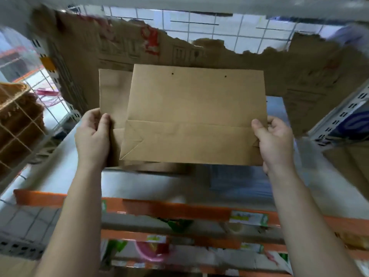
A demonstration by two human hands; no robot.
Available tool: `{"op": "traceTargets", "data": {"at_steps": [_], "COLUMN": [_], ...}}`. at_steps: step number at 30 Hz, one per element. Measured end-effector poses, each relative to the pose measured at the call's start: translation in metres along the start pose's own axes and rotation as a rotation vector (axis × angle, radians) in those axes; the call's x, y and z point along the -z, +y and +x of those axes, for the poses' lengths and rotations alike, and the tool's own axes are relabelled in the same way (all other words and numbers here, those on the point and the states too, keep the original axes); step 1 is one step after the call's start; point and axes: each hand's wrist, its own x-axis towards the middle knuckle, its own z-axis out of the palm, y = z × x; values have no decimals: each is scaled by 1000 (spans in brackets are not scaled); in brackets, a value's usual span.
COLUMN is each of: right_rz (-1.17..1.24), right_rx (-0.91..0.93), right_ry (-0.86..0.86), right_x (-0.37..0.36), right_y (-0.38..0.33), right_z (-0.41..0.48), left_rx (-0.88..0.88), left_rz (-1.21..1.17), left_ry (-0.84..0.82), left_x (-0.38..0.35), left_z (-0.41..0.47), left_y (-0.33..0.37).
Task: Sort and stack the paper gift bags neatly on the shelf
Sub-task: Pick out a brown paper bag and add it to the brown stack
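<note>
Above the shelf [139,182], left hand [92,136] and right hand [274,140] pinch light, floppy paper bags [195,116] at their side edges, the best hold.

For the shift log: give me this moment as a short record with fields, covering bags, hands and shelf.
front bag: flat brown paper, two punched holes near top edge, folded bottom facing camera
rear bag: flat brown paper, offset left behind the front bag
left hand: grips rear bag's left edge
right hand: grips front bag's right edge
shelf board: pale, below the bags; torn cardboard lines the back
</note>
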Motion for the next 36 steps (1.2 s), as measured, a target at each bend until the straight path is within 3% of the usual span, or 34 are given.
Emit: {"op": "traceTargets", "data": {"at_steps": [8,16,23,29,36], "right_rz": [-157,-332,-359,-343,-276], "right_rx": [-5,-19,-1,-41,-93], "right_ry": [90,138,174,142,62], "right_x": [-75,-97,-102,-115,-146], "right_y": [4,14,19,24,36], "right_z": [-49,-68,-74,-80,-67], "left_rx": [85,318,140,154,182], "left_rz": [259,285,366,484,285], "left_ry": [-153,-414,-380,-355,-363], "left_x": [54,57,36,22,46], "left_z": [55,56,59,57,64], "left_y": [-60,-105,-115,-114,-123]}}
